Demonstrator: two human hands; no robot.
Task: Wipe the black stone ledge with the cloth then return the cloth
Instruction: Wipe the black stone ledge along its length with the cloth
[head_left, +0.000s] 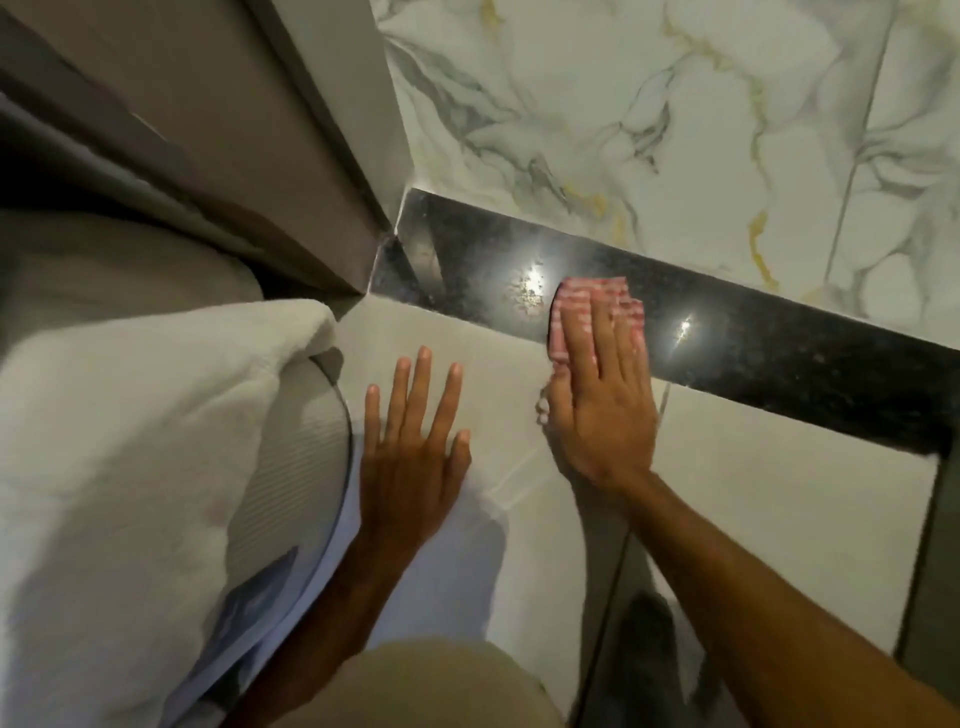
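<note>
- Nearest, bottom centre: a patch of beige fabric (415, 680), probably the person's clothing; not clear enough to say more.
- Lower left: a thick white fluffy towel (119, 447) folded over a ribbed pale grey rounded surface (291, 467). A bluish-white sheet edge (291, 597) shows below it. No containers in view.
- Left hand (410, 457) lies flat, palm down, fingers spread and straight, on the pale grey tiled wall face (779, 519) beside the towel. It holds nothing.
- Dark grout lines cross the pale tile; the surface is smooth and matt-glossy.
- Right hand (602, 395) reaches forward, palm down, fingers together and extended, pressing the red-and-white checked cloth (587, 306) flat onto the ledge. The fingers cover most of the cloth; its checked edges show past the fingertips and along the thumb side. A bit of it bunches under the thumb at the ledge's near edge.
- Black polished stone ledge (779, 348): a narrow speckled strip running from left-centre down to the right edge. The cloth sits at about mid-length, across the near edge.
- Two bright light reflections on the stone, one just left of the cloth, one just right. A dull hazy smear (457, 260) spreads over the left part of the ledge.
- Left end of the ledge meets a grey-brown door frame (322, 156) at a corner.
- Farthest: white marble-patterned wall tiles (675, 130) with grey and gold veins, rising directly behind the ledge.
</note>
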